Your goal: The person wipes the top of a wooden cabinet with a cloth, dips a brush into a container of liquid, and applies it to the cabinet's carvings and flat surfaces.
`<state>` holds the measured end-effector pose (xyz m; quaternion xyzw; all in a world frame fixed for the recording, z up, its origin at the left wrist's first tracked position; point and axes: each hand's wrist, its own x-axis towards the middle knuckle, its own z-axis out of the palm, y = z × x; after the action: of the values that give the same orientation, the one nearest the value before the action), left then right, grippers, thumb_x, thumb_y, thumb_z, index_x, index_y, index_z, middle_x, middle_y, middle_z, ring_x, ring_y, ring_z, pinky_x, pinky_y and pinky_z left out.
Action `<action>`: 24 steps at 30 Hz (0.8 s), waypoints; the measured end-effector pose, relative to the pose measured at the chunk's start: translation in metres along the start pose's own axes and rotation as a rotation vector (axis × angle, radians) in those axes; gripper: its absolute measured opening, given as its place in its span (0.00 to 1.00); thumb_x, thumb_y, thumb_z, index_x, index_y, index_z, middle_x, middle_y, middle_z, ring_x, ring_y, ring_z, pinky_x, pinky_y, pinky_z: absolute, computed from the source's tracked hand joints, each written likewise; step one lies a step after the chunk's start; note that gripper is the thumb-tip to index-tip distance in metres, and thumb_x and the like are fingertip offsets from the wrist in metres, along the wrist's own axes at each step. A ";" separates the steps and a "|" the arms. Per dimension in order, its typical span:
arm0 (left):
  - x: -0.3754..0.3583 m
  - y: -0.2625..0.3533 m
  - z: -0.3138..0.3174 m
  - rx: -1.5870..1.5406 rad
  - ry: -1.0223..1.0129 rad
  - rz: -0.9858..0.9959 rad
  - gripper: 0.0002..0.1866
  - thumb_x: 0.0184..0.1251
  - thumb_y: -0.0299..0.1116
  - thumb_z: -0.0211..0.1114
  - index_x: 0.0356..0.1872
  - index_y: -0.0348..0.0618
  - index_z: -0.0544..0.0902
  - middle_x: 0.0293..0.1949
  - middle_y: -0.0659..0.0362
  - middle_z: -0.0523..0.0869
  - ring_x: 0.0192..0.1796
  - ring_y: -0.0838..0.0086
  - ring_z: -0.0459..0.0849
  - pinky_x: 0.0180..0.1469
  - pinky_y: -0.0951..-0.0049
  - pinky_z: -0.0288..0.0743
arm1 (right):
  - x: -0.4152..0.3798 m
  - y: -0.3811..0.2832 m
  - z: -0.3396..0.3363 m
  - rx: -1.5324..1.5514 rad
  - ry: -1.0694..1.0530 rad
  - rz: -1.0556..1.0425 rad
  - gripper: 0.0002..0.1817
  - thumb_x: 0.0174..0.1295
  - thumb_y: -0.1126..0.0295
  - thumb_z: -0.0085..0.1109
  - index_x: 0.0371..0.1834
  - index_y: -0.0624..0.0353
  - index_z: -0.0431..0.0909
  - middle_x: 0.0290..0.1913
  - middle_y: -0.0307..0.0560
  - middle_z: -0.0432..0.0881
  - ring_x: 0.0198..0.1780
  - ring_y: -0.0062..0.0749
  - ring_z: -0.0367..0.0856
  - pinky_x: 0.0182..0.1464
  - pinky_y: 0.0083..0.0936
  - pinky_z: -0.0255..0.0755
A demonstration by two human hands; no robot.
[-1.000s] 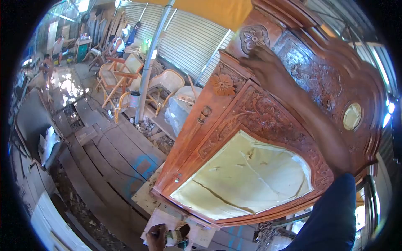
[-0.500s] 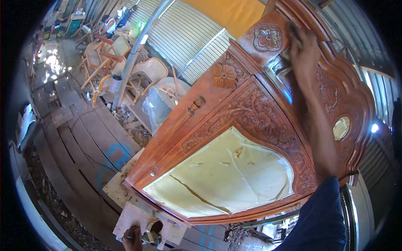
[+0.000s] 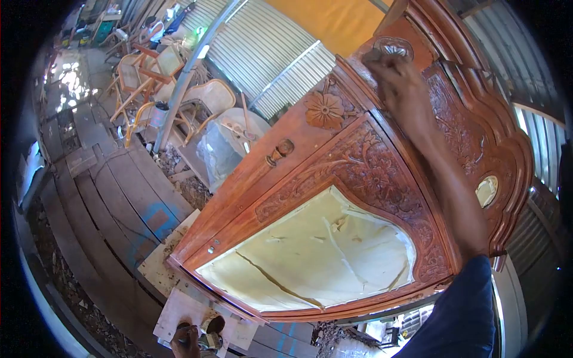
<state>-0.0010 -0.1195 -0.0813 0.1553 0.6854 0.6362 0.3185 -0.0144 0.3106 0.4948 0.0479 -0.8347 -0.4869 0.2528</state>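
A carved reddish-brown wooden cabinet (image 3: pixel 239 197) fills the middle, its door panel covered by a yellowish sheet (image 3: pixel 316 256). My right hand (image 3: pixel 397 86) is closed against the cabinet's upper part, beside a carved flower medallion (image 3: pixel 394 48); what its fingers hold is hidden. Low in the view, my left hand (image 3: pixel 185 340) has its fingers curled at the edge of a pale board, close to an open can (image 3: pixel 213 324). Whatever it grips, if anything, is too small to make out.
Stacked chair frames (image 3: pixel 143 71) and a slanting metal post (image 3: pixel 179 95) stand at the upper left. Plastic sheeting (image 3: pixel 215 149) lies over something beside the cabinet. Floor planks (image 3: pixel 113 209) have gaps between them. A person (image 3: pixel 156 30) is far back.
My right hand has moved up and left across the cabinet top, from right of the medallion to its lower left edge. The view has shifted slightly.
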 end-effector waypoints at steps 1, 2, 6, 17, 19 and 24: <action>-0.001 0.002 0.001 0.012 0.010 -0.015 0.16 0.78 0.38 0.66 0.49 0.31 0.88 0.36 0.53 0.89 0.37 0.72 0.84 0.40 0.67 0.79 | 0.003 -0.002 -0.002 0.082 -0.032 -0.013 0.18 0.61 0.80 0.65 0.55 0.57 0.87 0.46 0.59 0.81 0.49 0.52 0.81 0.52 0.44 0.77; -0.001 0.003 -0.001 0.015 0.007 -0.020 0.16 0.78 0.38 0.66 0.49 0.31 0.88 0.36 0.53 0.89 0.37 0.72 0.84 0.40 0.67 0.79 | 0.014 0.001 -0.006 -0.046 0.002 0.054 0.18 0.61 0.79 0.65 0.54 0.57 0.87 0.49 0.59 0.81 0.51 0.52 0.81 0.55 0.44 0.76; -0.001 0.000 -0.002 0.074 -0.060 -0.024 0.16 0.78 0.37 0.66 0.49 0.31 0.88 0.37 0.52 0.89 0.40 0.71 0.84 0.44 0.66 0.79 | 0.015 0.000 0.002 -0.042 0.017 0.109 0.17 0.61 0.79 0.66 0.54 0.58 0.88 0.48 0.58 0.83 0.54 0.52 0.81 0.57 0.45 0.76; -0.002 -0.023 0.008 0.134 -0.100 0.024 0.14 0.79 0.34 0.65 0.50 0.32 0.87 0.38 0.52 0.89 0.42 0.74 0.83 0.44 0.69 0.78 | 0.006 -0.022 0.003 0.185 -0.200 0.038 0.18 0.57 0.81 0.65 0.53 0.63 0.87 0.55 0.60 0.82 0.57 0.55 0.81 0.62 0.45 0.74; -0.001 -0.019 0.004 0.190 -0.188 -0.166 0.14 0.79 0.35 0.65 0.50 0.33 0.88 0.39 0.52 0.89 0.42 0.72 0.84 0.43 0.68 0.79 | 0.006 -0.027 -0.007 0.213 -0.238 0.093 0.18 0.59 0.81 0.62 0.53 0.63 0.87 0.56 0.61 0.81 0.58 0.56 0.81 0.63 0.45 0.74; -0.005 0.006 0.015 -0.087 -0.090 -0.237 0.11 0.72 0.31 0.69 0.41 0.29 0.88 0.29 0.59 0.88 0.28 0.80 0.79 0.29 0.74 0.73 | 0.038 -0.024 0.025 0.172 -0.208 -0.031 0.20 0.61 0.81 0.62 0.56 0.59 0.87 0.54 0.58 0.81 0.58 0.55 0.80 0.63 0.43 0.74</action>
<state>0.0108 -0.1098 -0.0742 0.0876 0.6558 0.6154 0.4284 -0.0635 0.3056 0.4792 0.0318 -0.8943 -0.4196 0.1521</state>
